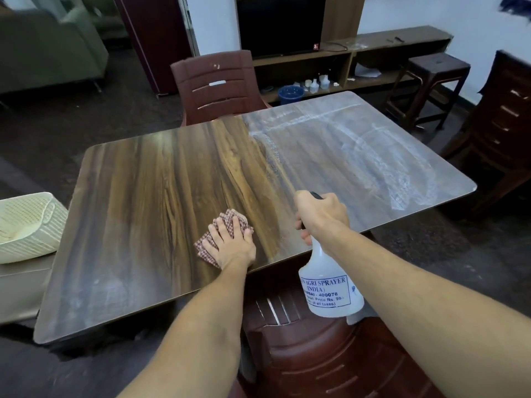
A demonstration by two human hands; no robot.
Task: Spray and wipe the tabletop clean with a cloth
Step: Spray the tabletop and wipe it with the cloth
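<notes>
- Wood-grain table (143, 182) in mid-clean: a person's left hand (230, 242) lies flat with its fingers straight, pressing a checked cloth (230, 213) onto the surface close to the near edge.
- The right hand (320, 214) is wrapped round the neck of a white spray bottle (330, 291), held in the air just right of the cloth hand. Whether a finger is on the trigger cannot be told.
- Beyond and to the right of the bottle hand, a pale, streaky film (359, 145) covers the table. Left of the cloth hand the wood looks darker and glossier.
- The step in hand appears to be spraying the hazy half. Done well, that likely means a light, even mist over the film, then flat, overlapping strokes of the cloth out to the far right edge.
- A cream basket (26, 225) sits well to the left of the cloth hand, off the table, and a brown chair (215, 84) stands beyond the far edge.
</notes>
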